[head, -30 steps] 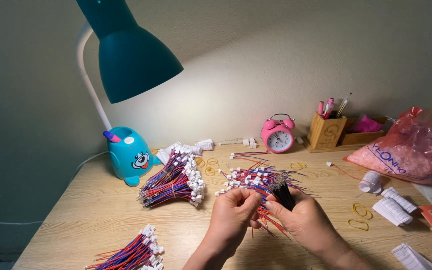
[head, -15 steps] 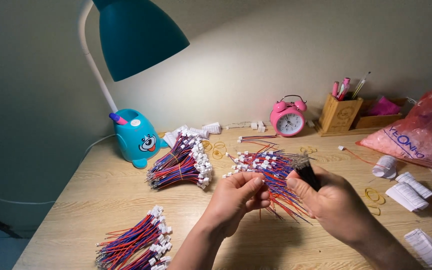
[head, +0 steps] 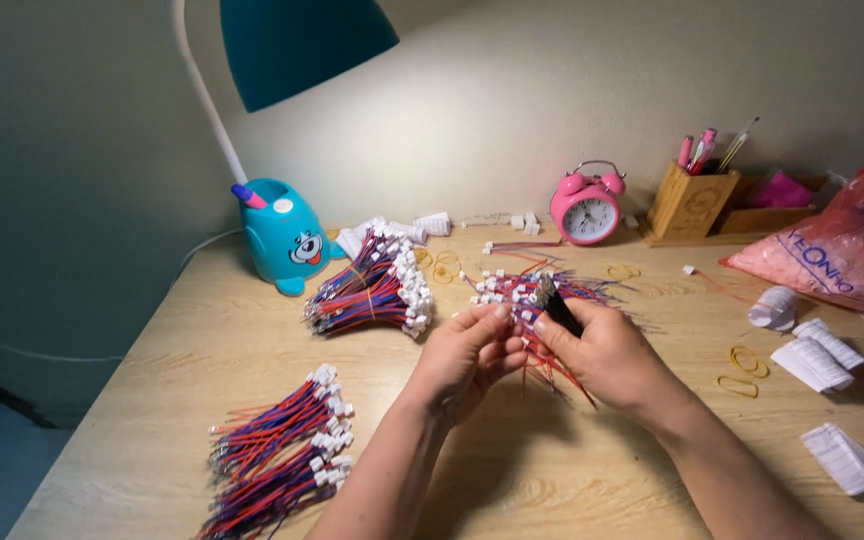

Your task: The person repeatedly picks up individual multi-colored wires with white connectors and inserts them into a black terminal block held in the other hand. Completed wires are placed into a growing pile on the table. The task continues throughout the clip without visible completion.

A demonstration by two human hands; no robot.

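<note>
My left hand and my right hand meet above the middle of the wooden desk. Between them they pinch thin red and blue wires that hang from a loose pile of wires with white plugs. A black tool sticks up from my right hand's fingers. My left fingertips close on the wire ends next to it.
Bundled wires with white plugs lie at the desk's middle left and near the front left. A teal lamp, pink alarm clock, wooden pen holder, pink plastic bag, yellow rubber bands and white paper rolls surround the hands.
The view has shifted, so the desk things sit further right and higher. Both hands have lifted slightly with the wires still between them.
</note>
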